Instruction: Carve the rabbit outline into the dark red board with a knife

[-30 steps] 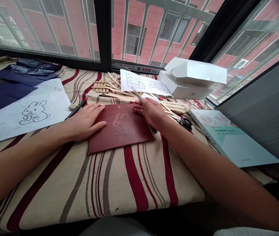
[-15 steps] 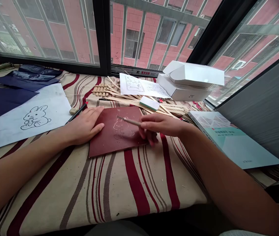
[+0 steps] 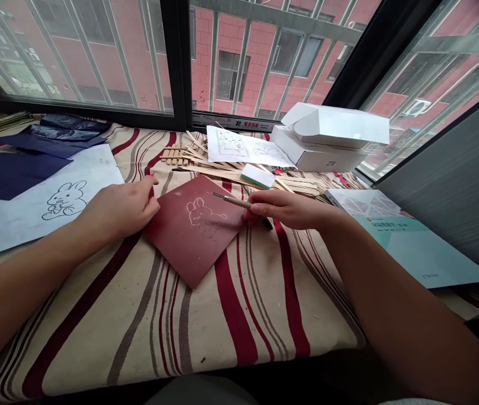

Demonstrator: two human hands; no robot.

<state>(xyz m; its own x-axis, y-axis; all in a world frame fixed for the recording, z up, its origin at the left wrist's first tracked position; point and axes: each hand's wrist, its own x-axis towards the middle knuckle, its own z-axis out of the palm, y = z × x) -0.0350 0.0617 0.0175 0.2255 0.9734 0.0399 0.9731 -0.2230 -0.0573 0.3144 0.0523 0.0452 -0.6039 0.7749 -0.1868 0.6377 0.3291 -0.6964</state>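
Note:
A reddish-brown carving sheet [image 3: 188, 253] lies turned cornerwise on the striped cloth, with a rabbit outline cut in pale lines on its surface. At its upper-left edge is my left hand [image 3: 125, 209], its thumb and fingers curled against the edge; the fingertips' far side is hidden. My right hand [image 3: 279, 208] is closed around a thin carving tool [image 3: 234, 201] with a wooden handle and metal tip. That tip points left above the sheet, near the rabbit, and the lower fingers are by the sheet's right corner. A paper with an inked rabbit [image 3: 95, 169] lies to the left, partly behind my left hand.
Dark blue sheets [image 3: 19, 171] lie at the far left. Behind the carving sheet are wooden strips [image 3: 175, 154], a printed paper [image 3: 239, 147] and a white-and-green eraser-like block [image 3: 258, 176]. White boxes [image 3: 323, 152] stand by the window; a book [image 3: 425, 247] lies right.
The carving sheet has turned, so a corner now points toward me. My left hand has slid off its surface to its left edge. The tool tip has lifted away from the rabbit's outline.

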